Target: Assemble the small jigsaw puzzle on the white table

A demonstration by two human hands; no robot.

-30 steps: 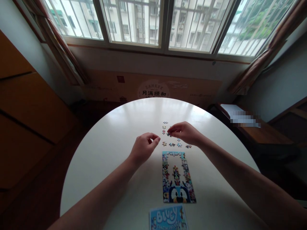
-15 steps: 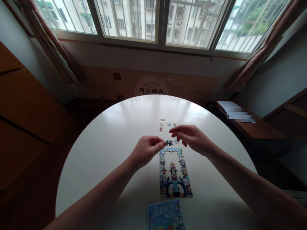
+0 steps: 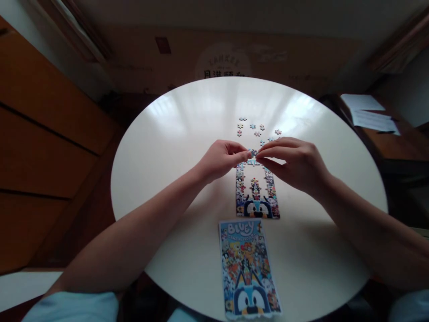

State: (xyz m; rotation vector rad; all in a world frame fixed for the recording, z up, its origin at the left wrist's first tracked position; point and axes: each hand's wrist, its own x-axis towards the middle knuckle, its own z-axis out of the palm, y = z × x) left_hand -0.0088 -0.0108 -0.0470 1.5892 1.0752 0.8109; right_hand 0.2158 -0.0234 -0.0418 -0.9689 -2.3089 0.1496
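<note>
Small jigsaw pieces (image 3: 254, 153) are pinched between the fingertips of both hands, just over the top end of a partly assembled jigsaw puzzle (image 3: 256, 208). My left hand (image 3: 223, 158) is closed on them from the left. From the right, my right hand (image 3: 295, 163) grips them with thumb and fingers, partly covering them, so their exact number cannot be made out. The puzzle has a joined border, a blue dog face at its near end and a gap in its middle. Beyond my hands lie several loose jigsaw pieces (image 3: 252, 126).
A Bluey picture sheet (image 3: 248, 268) lies at the near edge of the round white table (image 3: 161, 147). To the right, a wooden bench (image 3: 395, 143) carries papers (image 3: 372, 118) and a pen. Orange cabinets (image 3: 43, 152) stand on the left.
The view has tilted down, bringing the whole picture sheet into sight. My right hand has come to my left hand and now grips at the jigsaw pieces too.
</note>
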